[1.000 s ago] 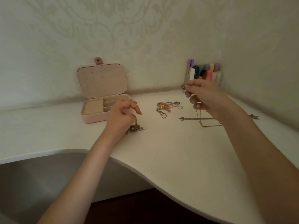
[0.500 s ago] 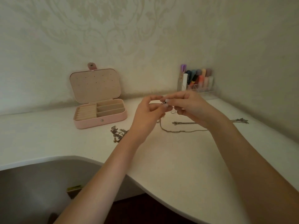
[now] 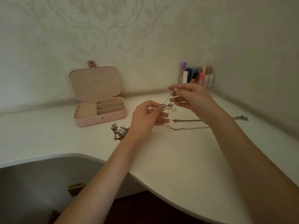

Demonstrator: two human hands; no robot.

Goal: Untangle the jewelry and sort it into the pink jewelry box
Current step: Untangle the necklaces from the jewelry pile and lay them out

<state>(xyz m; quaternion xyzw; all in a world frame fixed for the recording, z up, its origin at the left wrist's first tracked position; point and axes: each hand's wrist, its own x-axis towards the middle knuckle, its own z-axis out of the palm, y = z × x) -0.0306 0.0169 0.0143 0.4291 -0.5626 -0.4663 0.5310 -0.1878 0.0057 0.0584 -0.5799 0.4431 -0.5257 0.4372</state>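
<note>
The pink jewelry box (image 3: pixel 90 121) stands open at the back left of the white desk, its lid up and its compartments bare. My right hand (image 3: pixel 192 99) pinches the upper end of a thin chain necklace (image 3: pixel 186 128) above the desk. My left hand (image 3: pixel 145 118) pinches the same chain lower down, and the rest trails onto the desk to the right. A tangled clump of chains (image 3: pixel 119 132) lies just left of my left wrist. Another chain (image 3: pixel 182 120) stretches behind my right forearm. A few rings (image 3: pixel 169 106) lie between my hands.
A clear organiser with coloured tubes (image 3: pixel 198 76) stands in the back right corner against the wall. The desk's curved front edge (image 3: pixel 113 160) cuts in below my left arm.
My left hand let go of the tangled clump, moved right and took hold of the chain that my right hand holds. Since then the two hands have drawn apart along it.
</note>
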